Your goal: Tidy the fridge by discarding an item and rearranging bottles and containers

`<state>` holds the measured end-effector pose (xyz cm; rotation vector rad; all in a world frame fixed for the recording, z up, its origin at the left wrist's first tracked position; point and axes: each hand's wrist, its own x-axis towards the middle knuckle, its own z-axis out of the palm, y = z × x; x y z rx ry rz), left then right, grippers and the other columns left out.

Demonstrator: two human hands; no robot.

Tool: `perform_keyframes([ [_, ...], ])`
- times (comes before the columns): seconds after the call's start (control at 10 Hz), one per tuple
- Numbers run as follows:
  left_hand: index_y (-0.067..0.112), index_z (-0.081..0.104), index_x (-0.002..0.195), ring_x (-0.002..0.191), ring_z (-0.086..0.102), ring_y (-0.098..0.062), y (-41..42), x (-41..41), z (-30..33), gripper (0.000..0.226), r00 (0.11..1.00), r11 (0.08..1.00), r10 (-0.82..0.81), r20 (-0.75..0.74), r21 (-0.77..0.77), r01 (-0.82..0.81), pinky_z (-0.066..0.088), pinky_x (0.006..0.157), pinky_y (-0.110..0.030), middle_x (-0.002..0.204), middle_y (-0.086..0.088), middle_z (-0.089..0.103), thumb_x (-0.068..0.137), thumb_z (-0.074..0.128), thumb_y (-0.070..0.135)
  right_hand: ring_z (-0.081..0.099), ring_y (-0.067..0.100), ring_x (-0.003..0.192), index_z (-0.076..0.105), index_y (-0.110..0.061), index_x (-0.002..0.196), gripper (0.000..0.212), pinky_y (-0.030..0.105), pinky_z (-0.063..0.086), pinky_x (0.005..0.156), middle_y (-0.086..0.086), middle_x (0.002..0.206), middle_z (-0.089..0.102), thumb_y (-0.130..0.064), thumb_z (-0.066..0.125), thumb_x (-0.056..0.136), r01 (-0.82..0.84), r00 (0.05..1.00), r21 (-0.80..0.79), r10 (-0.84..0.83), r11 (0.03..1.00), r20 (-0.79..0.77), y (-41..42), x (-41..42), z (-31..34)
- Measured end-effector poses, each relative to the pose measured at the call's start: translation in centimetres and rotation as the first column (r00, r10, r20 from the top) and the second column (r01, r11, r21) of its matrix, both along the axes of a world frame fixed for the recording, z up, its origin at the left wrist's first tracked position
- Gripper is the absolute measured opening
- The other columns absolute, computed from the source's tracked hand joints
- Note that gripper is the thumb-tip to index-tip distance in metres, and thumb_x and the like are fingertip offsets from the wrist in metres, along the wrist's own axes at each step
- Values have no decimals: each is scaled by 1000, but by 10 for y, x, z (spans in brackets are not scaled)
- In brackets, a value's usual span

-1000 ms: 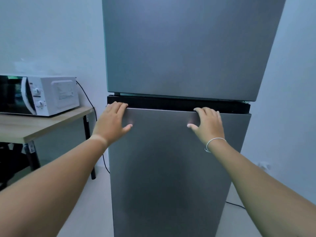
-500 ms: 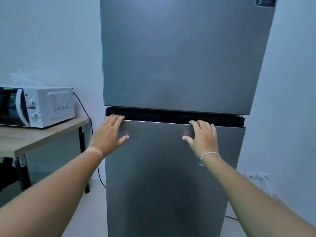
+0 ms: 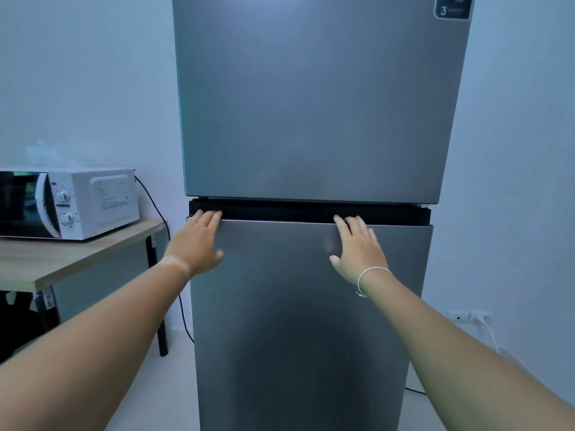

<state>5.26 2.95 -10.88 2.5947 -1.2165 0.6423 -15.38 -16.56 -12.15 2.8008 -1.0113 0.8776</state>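
A tall silver two-door fridge stands straight ahead, both doors closed. Its upper door (image 3: pixel 311 98) fills the top of the view and its lower door (image 3: pixel 308 321) the bottom, with a black recessed strip (image 3: pixel 280 211) between them. My left hand (image 3: pixel 197 242) lies flat on the lower door's top left corner, fingertips at the strip. My right hand (image 3: pixel 357 248) lies flat near the top of the same door, right of centre, fingers spread, a white band on the wrist. Neither hand holds anything. The fridge's contents are hidden.
A white microwave (image 3: pixel 77 202) sits on a wooden table (image 3: pixel 62 259) with black legs to the left of the fridge. A black cable (image 3: pixel 155 200) hangs between them. Wall sockets (image 3: pixel 466 315) with a white plug sit low on the right wall.
The view has tilted upward, so the fridge and both hands sit lower in the frame. Both hands stay flat on the lower door's top edge. The doors stay closed.
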Motion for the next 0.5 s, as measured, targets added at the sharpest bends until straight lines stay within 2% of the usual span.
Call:
perform_keyframes([
  [0.1,7,7,152,148,16,-29,0,-6,11,78,998,991,61,28,115,-64,17,121,-33,160,-7,18,89,48,27,-3,16,149,3,-23,151,82,35,31,112,-5,160,6,-24,55,88,-7,999,85,10,996,-41,7,-7,4],
  [0.2,8,2,152,148,14,-31,-2,-15,11,75,993,979,119,24,165,-121,16,122,-35,162,-10,9,91,43,25,-7,15,149,-1,-23,151,83,37,36,109,-8,161,-4,-23,53,89,8,993,124,7,992,-119,12,-14,10],
  [0.3,8,1,152,149,11,-31,0,-22,7,75,993,979,117,-4,170,-115,15,122,-37,162,-11,3,92,42,25,-4,16,149,0,-23,151,79,41,30,116,-8,161,-6,-25,51,90,22,981,139,5,990,-196,16,-20,17],
  [0.5,11,1,153,149,11,-30,8,-36,9,76,997,984,78,23,161,-81,15,122,-37,162,-8,4,92,43,30,-1,17,150,2,-21,151,75,40,18,120,-10,161,-5,-30,47,92,-9,957,105,39,994,-287,27,-31,19],
])
